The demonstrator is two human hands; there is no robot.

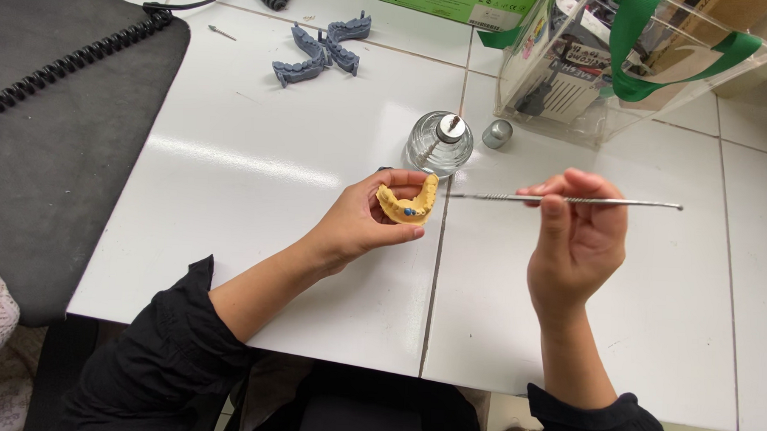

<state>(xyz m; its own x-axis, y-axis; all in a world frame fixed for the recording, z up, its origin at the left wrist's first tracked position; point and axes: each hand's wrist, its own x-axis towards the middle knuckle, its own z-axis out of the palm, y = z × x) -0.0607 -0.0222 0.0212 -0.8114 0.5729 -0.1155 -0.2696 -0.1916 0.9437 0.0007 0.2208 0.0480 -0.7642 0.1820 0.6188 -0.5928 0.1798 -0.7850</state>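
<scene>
Item: bench work on a tooth model, taken near to far, every place given from the glass burner (439, 143).

1. Left hand (362, 225), nearest us and just in front of the burner. Fingers and thumb are curled closed around a yellow tooth model (408, 201), a horseshoe shape with small blue spots on its near side. We hold it clear of the white tiled table (256, 203), with its arch tipped toward the right.

2. Right hand (577, 235), in front of the burner and to its right. Fingertips are pinched closed on a thin metal tool (562, 200), which lies level. Its left tip sits just beside the model; whether it touches we cannot tell at this size.

3. Step in hand, as we judge it: the tool is being brought to the model for fine work at the blue spots. The next move calls for a steady left grip and a small, exact approach of the tip.

4. Glass burner, wick uncovered, no flame that we can see.

5. Small metal cap (497, 133), just right of the burner.

6. Grey tooth models (321, 50), beyond the burner and to its left.

7. Clear plastic box (635, 63) with green straps, beyond the burner and to its right.

8. Dark mat (54, 144), far left of the burner.
</scene>
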